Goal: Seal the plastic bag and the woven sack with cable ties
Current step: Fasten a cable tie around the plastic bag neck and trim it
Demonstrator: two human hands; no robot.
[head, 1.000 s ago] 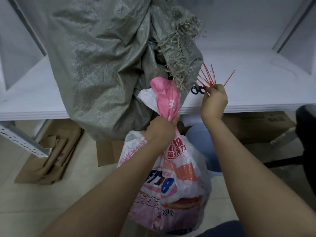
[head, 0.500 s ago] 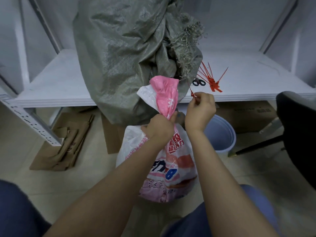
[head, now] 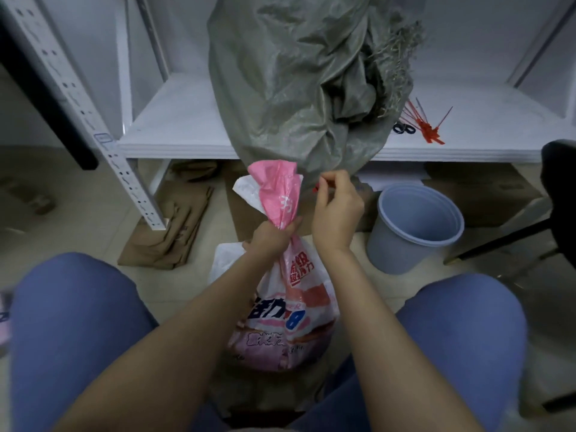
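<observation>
A pink and white printed plastic bag (head: pixel 290 319) stands on the floor between my knees. My left hand (head: pixel 272 236) squeezes its gathered neck, and the pink top flares out above my fist. Just right of the neck, my right hand (head: pixel 336 210) pinches a red cable tie (head: pixel 318 188), of which only a small end shows. The grey-green woven sack (head: pixel 296 85) slumps over the front edge of the white shelf (head: pixel 174 126), its frayed mouth gaping at the upper right. Several more red cable ties (head: pixel 427 127) lie on the shelf right of the sack.
Black scissors (head: pixel 403 128) lie beside the loose ties. A grey-blue plastic bucket (head: pixel 411 226) stands on the floor at the right. Flattened cardboard (head: pixel 174 232) lies under the shelf. A perforated white shelf post (head: pixel 93 126) slants down at the left. A black chair (head: pixel 559 169) is at the right edge.
My right hand came off the pile of ties on the shelf with one tie and moved down to the bag's neck. The bag now sits lower, between my knees.
</observation>
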